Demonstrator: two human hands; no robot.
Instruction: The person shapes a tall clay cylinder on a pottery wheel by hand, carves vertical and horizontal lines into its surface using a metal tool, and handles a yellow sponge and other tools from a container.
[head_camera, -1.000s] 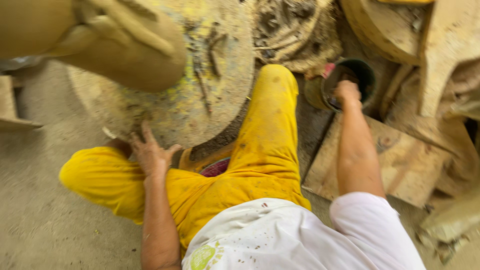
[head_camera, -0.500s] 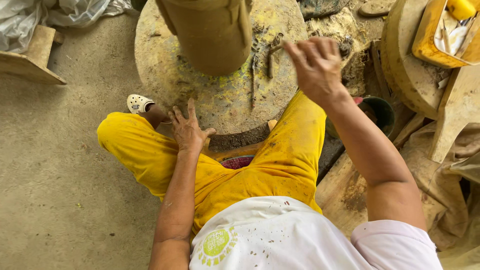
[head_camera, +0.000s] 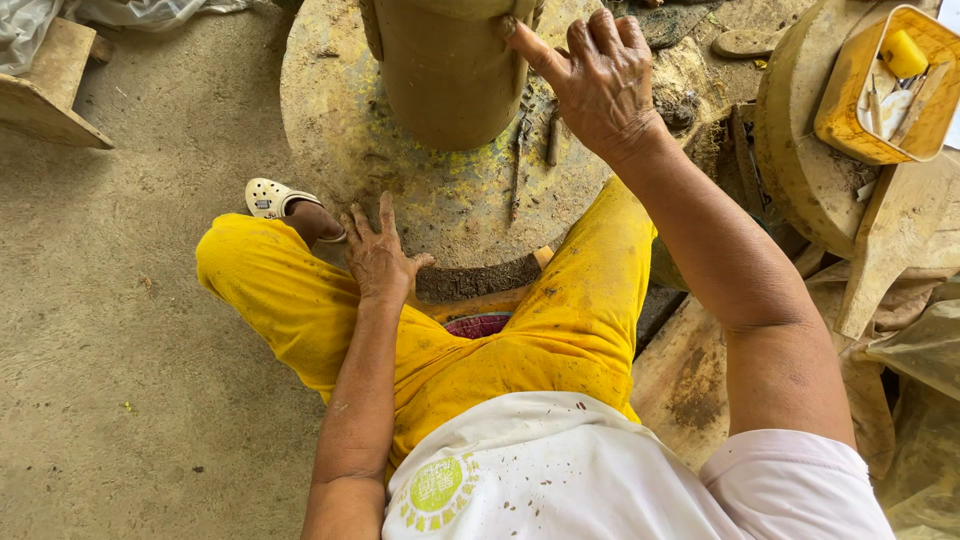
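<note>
Seated position, viewed from above; legs in yellow trousers (head_camera: 560, 330) are spread around a round potter's wheel (head_camera: 440, 190), its stone-like surface smeared with clay and yellow flecks. A tall clay pot (head_camera: 440, 65) is stood upright toward the far side of the wheel, only its lower wall being in view. The right hand (head_camera: 595, 75) is raised beside the pot, fingers loosely spread and slightly curled, with the thumb tip pressed against the pot's wall near the top edge of the view; nothing is gripped. The left hand (head_camera: 380, 255) is laid flat and open, fingers splayed, on the left knee just at the wheel's near rim, nothing held. A white clog (head_camera: 275, 197) is seen at the wheel's left edge. A few clay-caked sticks (head_camera: 535, 140) are lying on the wheel beside the pot. To the right, a yellow tub of tools (head_camera: 870, 95) is set on a second round slab (head_camera: 795, 160).
</note>
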